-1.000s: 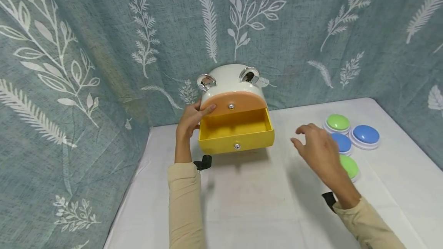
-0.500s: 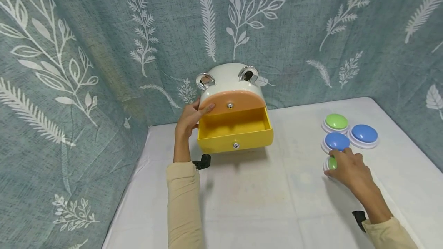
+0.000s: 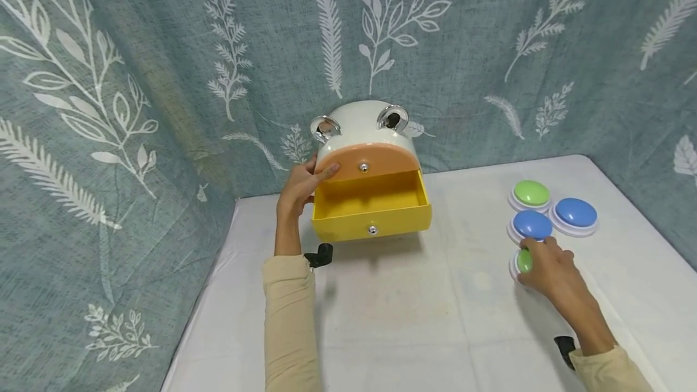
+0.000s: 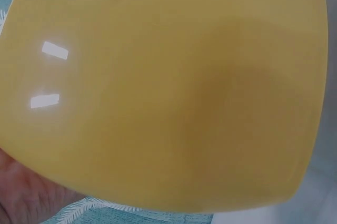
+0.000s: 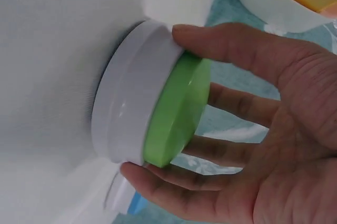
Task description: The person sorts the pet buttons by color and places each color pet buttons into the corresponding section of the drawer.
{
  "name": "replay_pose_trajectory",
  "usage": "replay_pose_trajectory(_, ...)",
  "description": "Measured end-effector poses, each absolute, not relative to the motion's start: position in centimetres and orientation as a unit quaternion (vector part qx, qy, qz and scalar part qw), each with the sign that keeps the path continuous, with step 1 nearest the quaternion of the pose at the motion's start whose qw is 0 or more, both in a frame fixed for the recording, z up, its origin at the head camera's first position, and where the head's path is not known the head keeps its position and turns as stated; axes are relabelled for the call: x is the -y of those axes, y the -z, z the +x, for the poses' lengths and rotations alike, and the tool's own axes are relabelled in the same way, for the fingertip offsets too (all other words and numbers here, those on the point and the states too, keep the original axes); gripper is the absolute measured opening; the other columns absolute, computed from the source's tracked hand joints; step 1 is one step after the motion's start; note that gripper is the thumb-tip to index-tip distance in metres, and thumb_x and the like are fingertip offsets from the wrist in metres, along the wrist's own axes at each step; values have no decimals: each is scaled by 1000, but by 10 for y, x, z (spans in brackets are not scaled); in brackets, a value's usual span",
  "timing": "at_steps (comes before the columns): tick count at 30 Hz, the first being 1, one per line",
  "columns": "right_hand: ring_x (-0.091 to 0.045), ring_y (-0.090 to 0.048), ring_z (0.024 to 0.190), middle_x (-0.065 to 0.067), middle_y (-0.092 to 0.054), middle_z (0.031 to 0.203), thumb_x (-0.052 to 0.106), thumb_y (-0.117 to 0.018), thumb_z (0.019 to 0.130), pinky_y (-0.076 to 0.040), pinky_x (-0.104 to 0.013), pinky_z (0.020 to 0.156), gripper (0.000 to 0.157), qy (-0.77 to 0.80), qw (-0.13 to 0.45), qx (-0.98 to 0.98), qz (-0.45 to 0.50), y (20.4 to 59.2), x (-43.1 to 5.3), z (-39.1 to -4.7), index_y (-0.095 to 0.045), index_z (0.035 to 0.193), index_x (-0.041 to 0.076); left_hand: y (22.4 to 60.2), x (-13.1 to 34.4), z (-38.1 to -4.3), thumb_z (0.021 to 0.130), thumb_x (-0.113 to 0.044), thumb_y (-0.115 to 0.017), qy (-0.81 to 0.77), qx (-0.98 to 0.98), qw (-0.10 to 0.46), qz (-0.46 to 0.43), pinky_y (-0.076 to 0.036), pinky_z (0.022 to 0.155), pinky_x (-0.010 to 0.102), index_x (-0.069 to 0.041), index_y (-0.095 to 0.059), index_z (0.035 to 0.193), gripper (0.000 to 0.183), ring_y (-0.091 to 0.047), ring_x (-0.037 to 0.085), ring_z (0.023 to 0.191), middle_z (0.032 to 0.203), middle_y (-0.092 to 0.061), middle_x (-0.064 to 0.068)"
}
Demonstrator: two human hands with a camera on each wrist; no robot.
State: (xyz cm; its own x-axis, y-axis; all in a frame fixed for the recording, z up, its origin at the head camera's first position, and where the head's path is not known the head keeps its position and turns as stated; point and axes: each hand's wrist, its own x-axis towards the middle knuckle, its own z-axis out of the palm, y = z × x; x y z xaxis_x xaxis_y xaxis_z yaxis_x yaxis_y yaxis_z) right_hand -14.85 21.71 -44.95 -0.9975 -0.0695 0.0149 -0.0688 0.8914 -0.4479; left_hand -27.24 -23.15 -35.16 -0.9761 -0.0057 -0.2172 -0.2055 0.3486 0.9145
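My left hand [image 3: 301, 187] grips the left side of a small drawer box [image 3: 363, 123], its thumb across the orange drawer front [image 3: 376, 157]. The box is white on top with silver ear-like rings. Its lower yellow drawer [image 3: 400, 220] is pulled out, with nothing inside, and the drawer's glossy front [image 4: 174, 92] fills the left wrist view. On the right, my right hand [image 3: 552, 268] holds a green push button [image 3: 524, 262] by its white base [image 5: 129, 92]. The thumb is on one edge and the fingers reach round the other. The button's base stands on the cloth.
Just beyond the right hand are a blue button [image 3: 532, 224], another green button [image 3: 531, 193] and a second blue button [image 3: 576, 213], grouped closely. White cloth [image 3: 403, 319] covers the table. A leaf-patterned curtain [image 3: 457, 65] hangs right behind the box.
My right hand has moved right and toward the near edge, down onto the nearer green button, and has taken hold of it. The left hand and drawer box stay put.
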Motion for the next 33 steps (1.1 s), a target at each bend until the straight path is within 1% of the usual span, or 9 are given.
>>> replay_pose_trajectory(5,-58,-57,84,-45,-57,108,6,-85,73,-51,-60,62,58,237,-50,-969,-56,431,-207,-148,-63,123,-14,351,231,-272,96,-50,-72,-571,-814,87,-64,-49,112,61,-22,-21,167,92,-40,37,154,177,-15,2)
replay_pose_trajectory(8,-58,-59,83,-44,-59,110,9,-85,74,-53,-60,62,58,243,-102,-961,-80,409,-193,-150,-64,125,-11,351,232,-272,97,-50,-72,-575,-811,86,-62,-48,114,61,-22,-20,167,92,-39,37,155,178,-13,1)
replay_pose_trajectory(10,-58,-60,84,-44,-61,114,11,-84,76,-53,-60,67,57,246,-127,-956,-96,393,-183,-152,-65,126,-9,352,232,-273,97,-50,-72,-575,-811,86,-63,-47,114,61,-22,-21,167,92,-38,37,155,178,-13,0)
replay_pose_trajectory(13,-57,-60,90,-42,-61,122,16,-81,81,-52,-58,72,58,255,-130,-952,-104,369,-164,-155,-65,132,-4,353,232,-274,97,-50,-72,-575,-811,87,-65,-48,114,60,-22,-21,167,91,-39,37,155,178,-12,-1)
replay_pose_trajectory(16,-57,-56,103,-39,-58,132,20,-77,86,-50,-58,77,59,271,-107,-951,-106,345,-143,-157,-61,139,0,353,232,-274,97,-49,-72,-574,-812,85,-67,-50,112,59,-22,-21,167,91,-40,36,154,178,-14,0)
replay_pose_trajectory(20,-53,-56,109,-34,-60,137,21,-74,88,-50,-56,84,60,294,-98,-940,-143,322,-111,-163,-59,143,2,352,231,-274,96,-50,-73,-572,-813,85,-71,-52,110,57,-23,-20,168,92,-43,35,153,177,-17,1)
replay_pose_trajectory(25,-39,-60,102,-23,-69,122,21,-75,85,-51,-48,84,52,307,-105,-920,-219,308,-63,-176,-64,132,4,352,232,-274,96,-51,-73,-569,-815,80,-71,-53,109,56,-23,-21,167,93,-43,35,152,177,-17,1)
replay_pose_trajectory(27,-34,-60,98,-17,-71,115,21,-76,84,-53,-44,83,52,308,-103,-913,-248,306,-43,-182,-65,132,5,352,232,-273,95,-51,-73,-569,-816,78,-72,-52,109,56,-23,-21,167,93,-42,35,153,177,-18,2)
replay_pose_trajectory(33,-23,-60,86,-7,-71,96,22,-77,88,-50,-33,75,48,303,-69,-903,-297,306,6,-198,-64,131,5,351,232,-270,96,-52,-73,-572,-813,83,-74,-50,113,58,-23,-19,168,95,-40,36,154,176,-22,6)
